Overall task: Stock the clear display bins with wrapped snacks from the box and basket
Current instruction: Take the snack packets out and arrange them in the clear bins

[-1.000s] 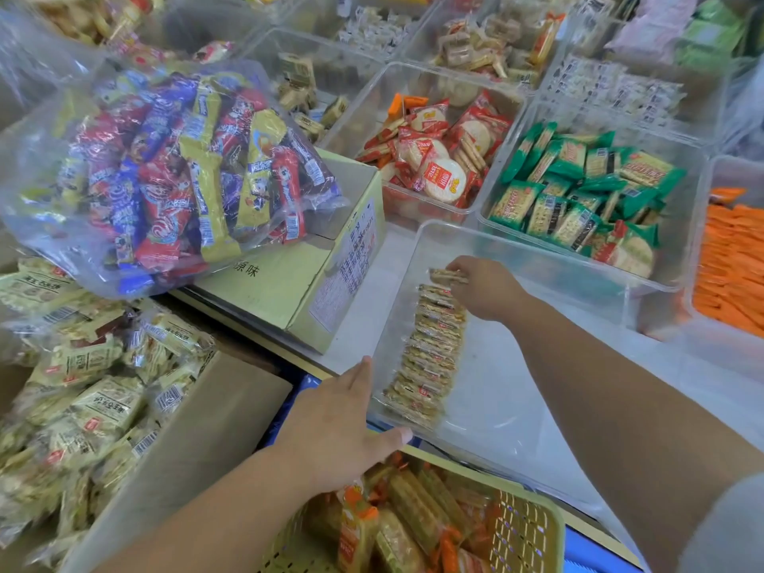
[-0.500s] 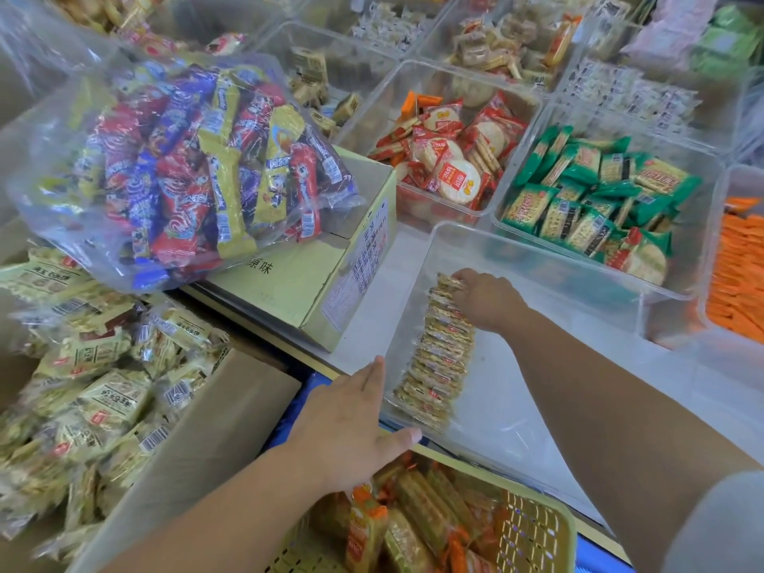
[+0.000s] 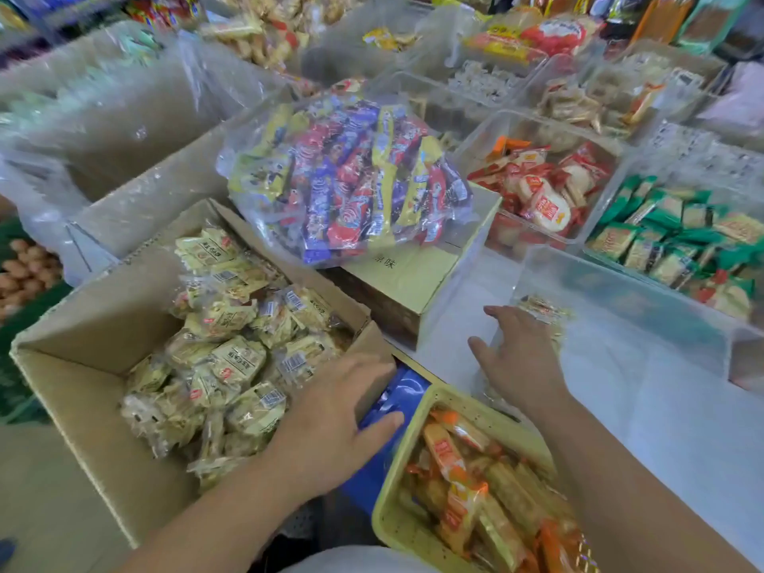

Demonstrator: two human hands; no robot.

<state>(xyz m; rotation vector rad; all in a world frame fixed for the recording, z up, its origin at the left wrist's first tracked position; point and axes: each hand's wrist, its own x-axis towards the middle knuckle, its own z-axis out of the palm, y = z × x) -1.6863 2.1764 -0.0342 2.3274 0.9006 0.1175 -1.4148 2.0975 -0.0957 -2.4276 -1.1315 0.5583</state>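
Cardboard box (image 3: 89, 423): near left, flaps open, well filled with pale wrapped snacks (image 3: 223, 357) in a loose heap.

Clear bin (image 3: 645, 308): right of centre, mostly bare. A short row of wrapped snacks (image 3: 545, 310) stands on edge along its left wall. The bins beyond it hold red packets (image 3: 541, 196) and green packets (image 3: 669, 237).

Bag of coloured bars (image 3: 351, 179): centre, lying on a closed carton (image 3: 413, 275) between the box and the bins. Not part of this step.

Yellow basket (image 3: 392, 529): near centre, holding orange wrapped snacks (image 3: 471, 485) laid lengthwise. A blue plastic surface (image 3: 399, 390) shows between basket and box.

Left hand (image 3: 330, 428): fingers straight and slightly spread, lying over the right edge of the box and the blue surface. It holds nothing.

Right hand (image 3: 516, 357): inside the near left corner of the clear bin, fingers extended and apart, resting against the row. No packet is gripped as far as can be seen; the palm side is hidden.

Assessment of handling: the packets look light, with crinkly, slick film around a brittle biscuit or cracker. Squeezing hard would likely crack the contents. Several can be gathered at once from the top of the heap, taken across their flat faces, not by the crimped ends, which may slip. Loose packets placed on edge are liable to topple unless steadied against the bin wall.
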